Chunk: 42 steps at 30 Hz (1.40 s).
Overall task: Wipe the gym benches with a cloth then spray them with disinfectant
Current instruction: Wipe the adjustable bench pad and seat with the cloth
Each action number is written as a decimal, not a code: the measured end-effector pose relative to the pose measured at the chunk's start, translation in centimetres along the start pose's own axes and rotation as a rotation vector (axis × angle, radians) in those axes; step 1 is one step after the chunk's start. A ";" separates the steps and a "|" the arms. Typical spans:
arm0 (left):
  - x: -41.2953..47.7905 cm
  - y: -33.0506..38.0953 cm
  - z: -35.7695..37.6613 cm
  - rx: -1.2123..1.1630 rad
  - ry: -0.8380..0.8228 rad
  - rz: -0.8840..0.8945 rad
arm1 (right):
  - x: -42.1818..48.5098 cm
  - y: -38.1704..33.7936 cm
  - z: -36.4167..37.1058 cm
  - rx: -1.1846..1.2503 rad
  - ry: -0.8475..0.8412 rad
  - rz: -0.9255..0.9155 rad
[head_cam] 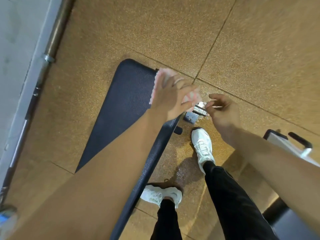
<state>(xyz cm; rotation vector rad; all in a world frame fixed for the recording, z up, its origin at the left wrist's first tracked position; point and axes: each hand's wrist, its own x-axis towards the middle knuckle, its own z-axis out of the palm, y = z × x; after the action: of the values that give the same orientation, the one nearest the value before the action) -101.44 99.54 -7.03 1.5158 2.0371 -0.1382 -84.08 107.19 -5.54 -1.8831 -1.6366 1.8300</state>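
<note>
The left hand, arm outstretched, presses a pink-and-white checked cloth onto the dark padded counter, grip holding it; the right hand hovers beside, loosely curled, above speckled orange floor.

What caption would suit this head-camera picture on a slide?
Left hand presses a pink cloth on the dark bench; right hand hovers empty beside it.
</note>
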 end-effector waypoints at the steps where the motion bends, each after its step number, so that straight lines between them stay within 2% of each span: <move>1: -0.5 0.2 0.5 -0.063 0.052 0.025 | 0.4 -0.3 -0.2 -0.058 0.014 -0.072; 4: -3.5 0.5 2.0 -0.326 0.386 0.080 | 1.9 -2.1 0.5 -0.258 -0.031 -0.301; 6: -6.8 1.2 3.0 -0.450 0.556 -0.127 | 3.0 -3.4 2.1 -0.403 -0.161 -0.460; 8: -10.2 1.9 3.9 -0.470 0.564 -0.418 | 4.4 -4.0 4.3 -0.496 -0.329 -0.533; 10: -13.0 2.5 5.3 -0.390 0.467 -0.643 | 5.8 -3.5 6.5 -0.553 -0.453 -0.517; 13: -15.8 3.0 7.1 -0.362 0.340 -0.866 | 7.2 -1.7 8.0 -0.400 -0.454 -0.384; 15: -16.7 3.5 7.9 -0.371 0.283 -0.873 | 6.8 0.0 8.0 -0.305 -0.397 -0.335; 18: -16.9 3.6 8.1 -0.380 0.289 -0.839 | 2.8 0.3 7.4 -0.228 -0.332 -0.335; 22: -17.8 3.2 8.1 -0.335 0.294 -0.785 | 0.2 0.7 7.4 -0.234 -0.339 -0.308; 25: -18.1 2.9 8.2 -0.322 0.285 -0.767 | -2.7 1.5 8.2 -0.261 -0.337 -0.141; 27: -18.5 2.5 8.4 -0.369 0.298 -0.724 | -4.5 2.5 9.1 -0.232 -0.352 -0.077; 30: -20.8 2.2 9.5 -0.590 0.399 -0.628 | -6.1 3.8 10.1 -0.150 -0.375 0.002; 33: -25.0 3.4 11.5 -0.741 0.448 -0.752 | -6.7 4.9 10.7 -0.067 -0.366 0.108; 36: -29.2 4.6 13.7 -0.789 0.404 -0.937 | -7.8 5.2 11.3 -0.068 -0.388 0.293; 42: -34.8 7.7 17.2 -0.635 0.270 -1.092 | -9.0 5.1 11.1 -0.358 -0.468 0.413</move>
<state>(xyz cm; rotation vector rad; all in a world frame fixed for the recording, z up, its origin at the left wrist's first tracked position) -81.52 65.77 -1.43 -0.0406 2.5548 0.2858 -86.86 92.27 -5.96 -2.1920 -1.9350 2.4331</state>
